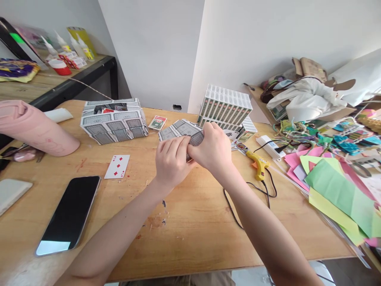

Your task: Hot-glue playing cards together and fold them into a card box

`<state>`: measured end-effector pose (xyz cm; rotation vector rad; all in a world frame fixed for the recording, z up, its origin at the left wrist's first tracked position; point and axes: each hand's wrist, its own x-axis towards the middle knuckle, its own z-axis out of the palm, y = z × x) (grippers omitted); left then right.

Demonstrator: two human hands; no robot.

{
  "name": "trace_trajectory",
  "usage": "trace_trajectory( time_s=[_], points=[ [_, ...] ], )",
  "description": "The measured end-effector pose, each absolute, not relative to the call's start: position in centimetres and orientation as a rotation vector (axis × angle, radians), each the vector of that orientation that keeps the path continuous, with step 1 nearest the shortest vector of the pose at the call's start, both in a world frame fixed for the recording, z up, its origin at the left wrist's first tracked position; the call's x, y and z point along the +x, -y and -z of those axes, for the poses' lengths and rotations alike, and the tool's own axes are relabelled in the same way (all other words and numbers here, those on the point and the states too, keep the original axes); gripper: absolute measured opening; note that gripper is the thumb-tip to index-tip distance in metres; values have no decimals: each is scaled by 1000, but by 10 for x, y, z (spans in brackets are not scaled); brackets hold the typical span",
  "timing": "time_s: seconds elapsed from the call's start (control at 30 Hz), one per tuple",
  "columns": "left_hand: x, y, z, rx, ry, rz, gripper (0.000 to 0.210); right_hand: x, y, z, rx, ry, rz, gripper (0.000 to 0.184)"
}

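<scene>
Over the middle of the table, my left hand [174, 163] and my right hand [213, 147] meet, both with fingers closed. Between them they grip a grey-patterned playing card [196, 139], which looks bent. Its lower part is hidden by my fingers, and I cannot tell if it is more than one card. Just behind my hands lies a piece made of joined playing cards [181, 129], partly covered by them. Farther left stands a box built from playing cards [114, 124], open on top. A small card pack [157, 122] lies between that box and the joined piece.
Stacked card packs [225, 104] stand at the back right. A yellow glue gun [259, 163] with a black cable lies beside a white power strip [269, 146]. Coloured paper [339, 190] covers the right side. A phone [70, 212], a loose card [117, 167] and a pink rolled case [38, 127] are left.
</scene>
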<state>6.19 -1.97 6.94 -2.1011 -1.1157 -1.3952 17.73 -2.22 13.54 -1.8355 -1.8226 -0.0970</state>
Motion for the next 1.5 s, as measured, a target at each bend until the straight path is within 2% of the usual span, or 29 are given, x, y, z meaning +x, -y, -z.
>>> trace_trajectory(
  time_s=[0.13,0.37,0.93,1.27,1.5],
  points=[
    [59,18,-73,-2067,1144,1398,24,177,32,-133,-1786,1773,-8,28],
    [57,15,-73,-2045,1165,1371,26,179,40,-130,-1769,1735,-68,31],
    [57,19,-73,-2091,1147,1338,25,173,37,-127,-1892,1811,112,14],
    [51,12,-76,-2009,1171,1352,31,178,41,-125,-1701,1682,-131,23],
    [48,10,-76,-2005,1193,1371,33,179,41,-123,-1655,1683,-111,23]
  ],
)
